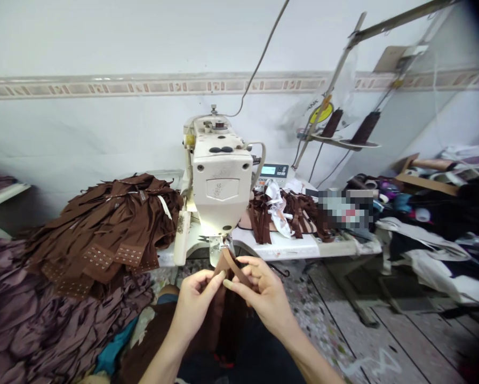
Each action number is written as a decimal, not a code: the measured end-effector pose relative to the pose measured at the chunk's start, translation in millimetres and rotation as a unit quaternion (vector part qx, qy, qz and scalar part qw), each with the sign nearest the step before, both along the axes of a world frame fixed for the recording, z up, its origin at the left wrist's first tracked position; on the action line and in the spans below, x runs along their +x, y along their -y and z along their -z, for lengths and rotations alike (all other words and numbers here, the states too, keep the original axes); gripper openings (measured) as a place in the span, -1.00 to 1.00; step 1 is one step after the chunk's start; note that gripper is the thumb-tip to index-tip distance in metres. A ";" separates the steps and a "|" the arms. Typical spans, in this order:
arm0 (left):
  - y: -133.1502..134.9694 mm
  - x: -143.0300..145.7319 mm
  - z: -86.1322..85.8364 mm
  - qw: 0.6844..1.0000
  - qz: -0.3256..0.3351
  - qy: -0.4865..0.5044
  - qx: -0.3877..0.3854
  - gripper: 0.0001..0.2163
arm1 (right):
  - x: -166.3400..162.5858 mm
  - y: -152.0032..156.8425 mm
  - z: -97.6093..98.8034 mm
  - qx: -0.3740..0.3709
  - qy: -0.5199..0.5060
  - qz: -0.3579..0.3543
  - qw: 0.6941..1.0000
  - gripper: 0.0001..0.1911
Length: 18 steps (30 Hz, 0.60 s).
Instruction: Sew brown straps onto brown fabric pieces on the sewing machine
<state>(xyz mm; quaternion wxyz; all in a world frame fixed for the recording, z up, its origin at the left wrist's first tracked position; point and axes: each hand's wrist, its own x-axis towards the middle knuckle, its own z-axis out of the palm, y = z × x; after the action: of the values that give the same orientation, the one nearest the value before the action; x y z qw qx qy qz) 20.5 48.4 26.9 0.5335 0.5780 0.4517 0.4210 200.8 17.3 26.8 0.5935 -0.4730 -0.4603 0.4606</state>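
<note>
A white sewing machine (222,184) stands straight ahead, its needle end facing me. Brown fabric (223,262) runs from under the presser foot towards me and hangs down between my hands. Pinched between thumb and fingers of my left hand (199,298) is the left edge of this fabric. My right hand (261,285) grips a narrow brown strap (236,266) that loops up to the needle area; its thumb tip comes close to the left thumb. The fabric's lower part is dark and hard to make out.
Brown pieces with metal hooks (115,229) are heaped left of the machine, above mauve cloth (19,309). More brown strips (299,213) lie right on the white table (291,248). Thread cones (365,128) stand on a rack. Mixed cloth (435,224) is piled far right.
</note>
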 end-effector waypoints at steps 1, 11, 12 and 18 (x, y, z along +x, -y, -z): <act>3.5 -0.2 -0.7 1.000 0.002 0.004 -0.001 -0.63 | 3.1 1.2 -4.7 0.024 0.041 0.017 0.999 -0.51; 28.9 -10.6 -14.6 0.988 0.112 -0.108 0.018 -0.53 | 27.8 -12.7 -30.3 0.062 0.145 0.033 0.987 -0.78; 26.5 -9.4 -15.0 0.988 0.116 -0.098 0.003 -0.53 | 27.1 -18.9 -28.0 0.039 0.135 0.029 0.990 -0.74; 12.4 -5.1 -19.2 0.991 0.114 -0.004 -0.065 -0.59 | 23.7 -44.0 -16.3 -0.012 0.096 0.023 0.995 -0.59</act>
<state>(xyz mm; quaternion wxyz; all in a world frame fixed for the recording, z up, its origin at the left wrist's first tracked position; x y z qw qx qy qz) 15.4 36.0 46.1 0.6125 0.5916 0.4111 0.3253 224.5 61.3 43.1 0.5510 -0.5326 -0.4984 0.4053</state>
